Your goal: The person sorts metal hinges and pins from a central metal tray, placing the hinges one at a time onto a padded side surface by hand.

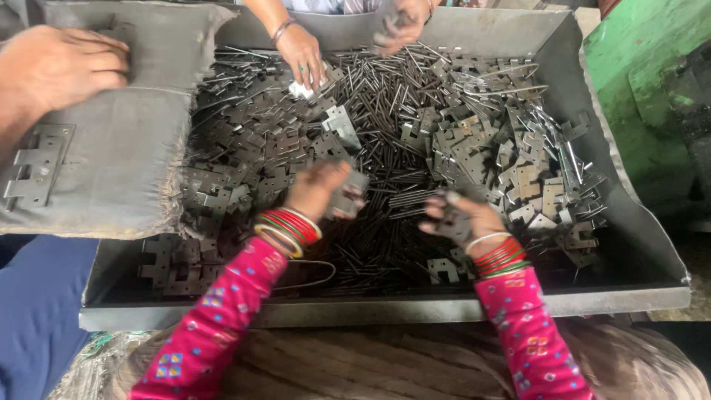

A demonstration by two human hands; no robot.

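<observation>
Right now your left hand [318, 187] is low over the middle of the metal tray [385, 307], with its fingers curled around a small grey hinge plate [348, 196] that juts out to the right of your knuckles. Your right hand [465, 221] sits just beside it, palm partly up, with the fingers bent around another dark plate [453, 222]; motion blur makes it hard to say whether you truly pinch it or it only lies in your palm. Both your wrists wear stacked red and green bangles above pink patterned sleeves.

Under your hands lies a bed of thin steel pins [385, 133] running up the centre of the tray. Heaps of notched hinge plates flank it: a darker pile [244, 155] to the left and a brighter, tangled pile [518, 148] to the right.

Across the tray another person works. One of their hands [302, 52] presses down on plates at the far edge, and the other [404, 26] is lifted, holding something small and blurred. At the upper left a third person's hand [63, 67] rests on a grey cloth pad [118, 148], where one flat hinge plate [33, 169] lies alone near the pad's left edge.
</observation>
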